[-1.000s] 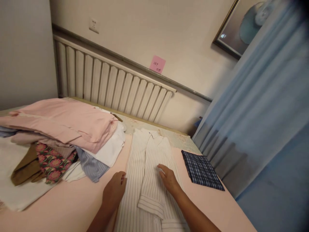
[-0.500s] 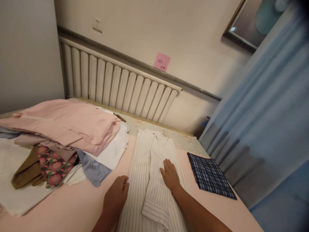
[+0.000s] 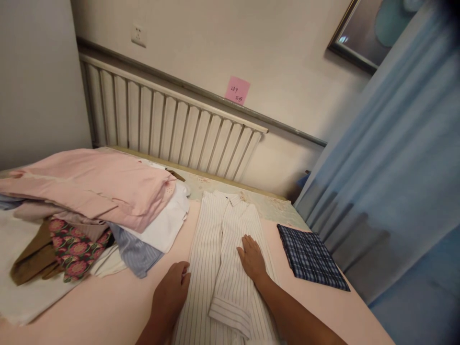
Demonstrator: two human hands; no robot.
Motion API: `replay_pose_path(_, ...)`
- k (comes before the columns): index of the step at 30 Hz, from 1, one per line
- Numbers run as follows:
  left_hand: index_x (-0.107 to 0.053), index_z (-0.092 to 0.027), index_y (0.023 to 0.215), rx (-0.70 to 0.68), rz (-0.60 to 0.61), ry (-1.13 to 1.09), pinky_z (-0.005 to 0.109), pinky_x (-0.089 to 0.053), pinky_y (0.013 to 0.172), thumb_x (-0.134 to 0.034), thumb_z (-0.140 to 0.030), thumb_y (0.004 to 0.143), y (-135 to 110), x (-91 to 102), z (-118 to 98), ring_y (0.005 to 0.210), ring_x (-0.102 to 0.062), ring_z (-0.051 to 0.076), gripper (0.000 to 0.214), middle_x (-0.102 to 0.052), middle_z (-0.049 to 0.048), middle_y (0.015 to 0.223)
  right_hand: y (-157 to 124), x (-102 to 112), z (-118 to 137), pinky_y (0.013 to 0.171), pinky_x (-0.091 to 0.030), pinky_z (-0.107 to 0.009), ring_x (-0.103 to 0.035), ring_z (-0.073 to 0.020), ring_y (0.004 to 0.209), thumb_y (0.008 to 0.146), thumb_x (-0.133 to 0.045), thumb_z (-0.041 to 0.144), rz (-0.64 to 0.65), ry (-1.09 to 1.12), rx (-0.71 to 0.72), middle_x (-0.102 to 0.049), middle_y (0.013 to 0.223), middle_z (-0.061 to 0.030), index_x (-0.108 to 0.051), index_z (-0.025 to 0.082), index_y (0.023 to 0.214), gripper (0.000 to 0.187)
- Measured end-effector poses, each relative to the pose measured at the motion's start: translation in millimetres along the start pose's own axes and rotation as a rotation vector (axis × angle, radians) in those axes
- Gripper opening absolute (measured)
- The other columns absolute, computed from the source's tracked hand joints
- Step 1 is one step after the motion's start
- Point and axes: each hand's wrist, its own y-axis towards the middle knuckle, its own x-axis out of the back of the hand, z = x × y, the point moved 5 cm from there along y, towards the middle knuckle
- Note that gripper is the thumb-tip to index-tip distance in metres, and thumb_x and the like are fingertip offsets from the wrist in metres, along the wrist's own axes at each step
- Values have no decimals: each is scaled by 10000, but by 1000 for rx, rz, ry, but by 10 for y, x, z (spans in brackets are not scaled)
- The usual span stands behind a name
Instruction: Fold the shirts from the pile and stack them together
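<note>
On the pink sheet [image 3: 115, 306] there's a shirt [image 3: 205, 268], plaid cloth [image 3: 312, 258] to its right. Right hand [image 3: 253, 259] rests on it, grip flat; left hand [image 3: 171, 288] curls at its edge, can't tell if it's pinching.

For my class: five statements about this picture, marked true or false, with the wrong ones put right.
1. The right hand rests on the striped shirt. True.
2. The folded plaid cloth lies left of the shirt in the picture. False: the folded plaid cloth lies to its right.
3. A pink garment lies on top of the heap of clothes. True.
4. The left hand lies on the heap. False: the left hand is at the shirt's edge.
5. The wall note is pink. True.
</note>
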Motion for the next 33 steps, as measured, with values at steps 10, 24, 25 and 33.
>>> replay_pose_path(10, -559, -210, 1069, -8, -5, 2, 292, -418, 835, -403, -214, 855, 26, -36, 46, 994, -590, 178, 265, -635, 44, 1087, 6, -16, -21, 1140, -238, -438, -334, -252, 1377, 969, -322, 398, -28, 7, 7, -454, 1432, -143, -495, 102, 1341, 506)
replay_pose_path(24, -559, -209, 1084, 0, -7, 7, 292, -419, 818, -398, -233, 860, -7, 9, 2, 998, -594, 183, 276, -638, 48, 1083, 9, -10, -23, 1146, -238, -427, -331, -245, 1381, 966, -339, 382, -30, 31, -6, -457, 1433, -126, -500, 117, 1345, 490)
replay_pose_path(25, -558, -209, 1087, 4, -7, 5, 294, -419, 820, -397, -233, 861, -7, 11, 2, 1000, -594, 183, 279, -638, 49, 1086, 10, -13, -25, 1146, -237, -424, -332, -244, 1380, 967, -337, 383, -30, 26, -7, -458, 1433, -126, -502, 117, 1343, 489)
replay_pose_path(33, -554, -200, 1098, 6, 0, -1, 306, -418, 822, -377, -240, 867, -1, -3, 11, 978, -594, 184, 294, -634, 49, 1075, 6, 4, 7, 1151, -229, -406, -326, -230, 1384, 973, -327, 362, -11, -28, 2, -452, 1437, -130, -497, 96, 1336, 481)
